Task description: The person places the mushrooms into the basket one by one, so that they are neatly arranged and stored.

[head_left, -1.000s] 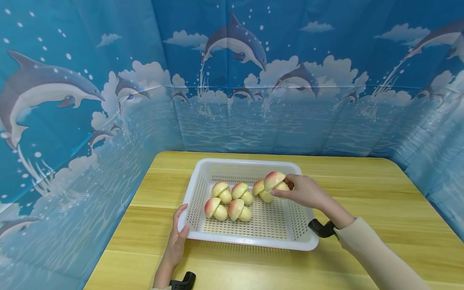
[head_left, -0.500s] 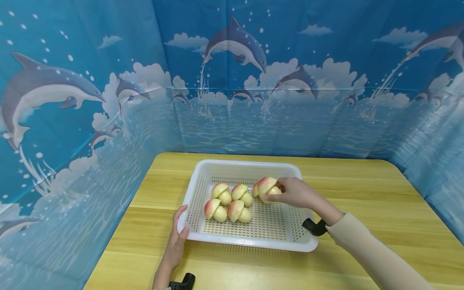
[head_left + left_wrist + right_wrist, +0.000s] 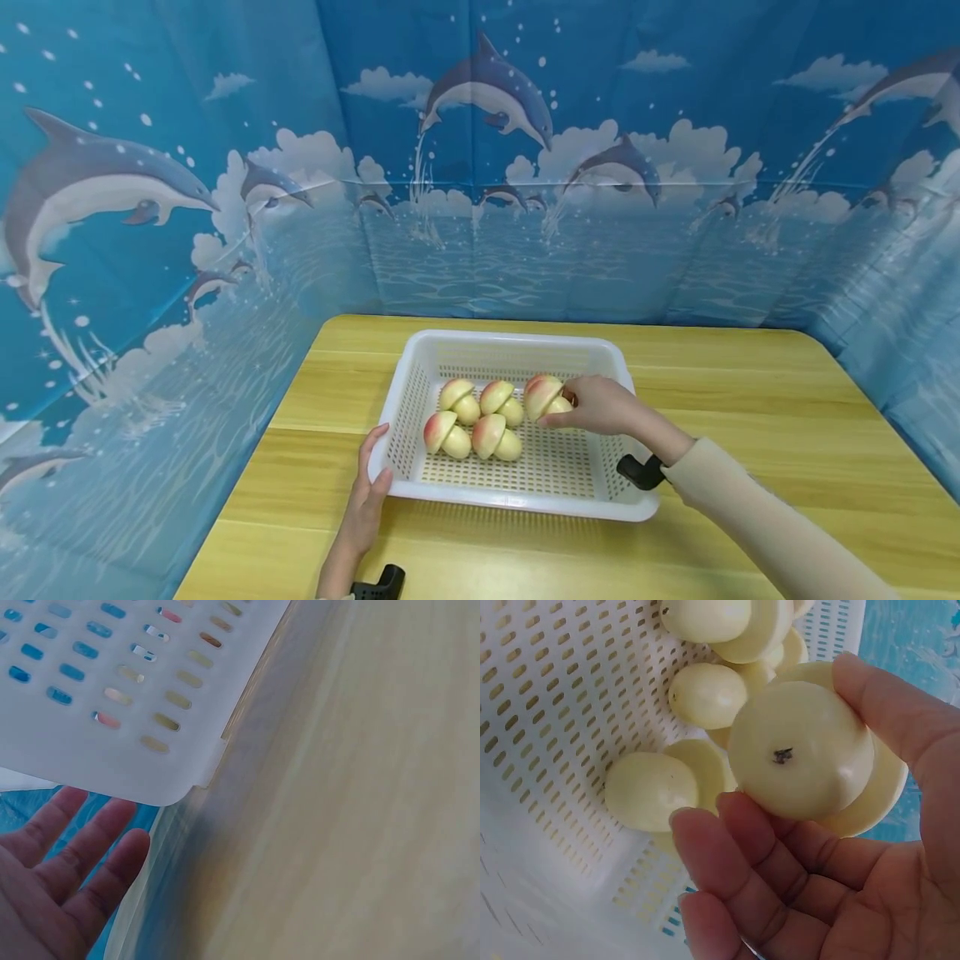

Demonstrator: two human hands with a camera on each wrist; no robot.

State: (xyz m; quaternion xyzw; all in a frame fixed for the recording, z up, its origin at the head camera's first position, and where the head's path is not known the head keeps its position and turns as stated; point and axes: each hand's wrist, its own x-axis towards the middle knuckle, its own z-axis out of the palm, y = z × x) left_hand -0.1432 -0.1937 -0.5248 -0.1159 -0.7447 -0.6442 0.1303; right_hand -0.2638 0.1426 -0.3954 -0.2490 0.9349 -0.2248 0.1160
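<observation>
My right hand (image 3: 603, 406) pinches a toy mushroom (image 3: 799, 765) between thumb and fingers, low inside the white plastic basket (image 3: 517, 500). This mushroom has a pale yellow stem and a cap blushed pink-red. In the head view it largely covers another mushroom right behind it. To its left, several matching mushrooms (image 3: 490, 435) lie in two rows on the basket floor. My left hand (image 3: 363, 500) is at the basket's near left corner, thumb at the front rim and fingers along the left side. In the left wrist view its fingers (image 3: 112, 877) are extended with tips close to the rim.
The basket stands on a yellow wood-grain table (image 3: 750, 433). Behind and beside the table hangs a blue curtain (image 3: 600, 242) printed with dolphins. A black wrist device (image 3: 641, 472) on the right arm overlaps the basket's right rim.
My right hand has moved left and down into the basket with the pinched mushroom, bringing it in front of the rightmost mushroom. The left hand and the other mushrooms stay put.
</observation>
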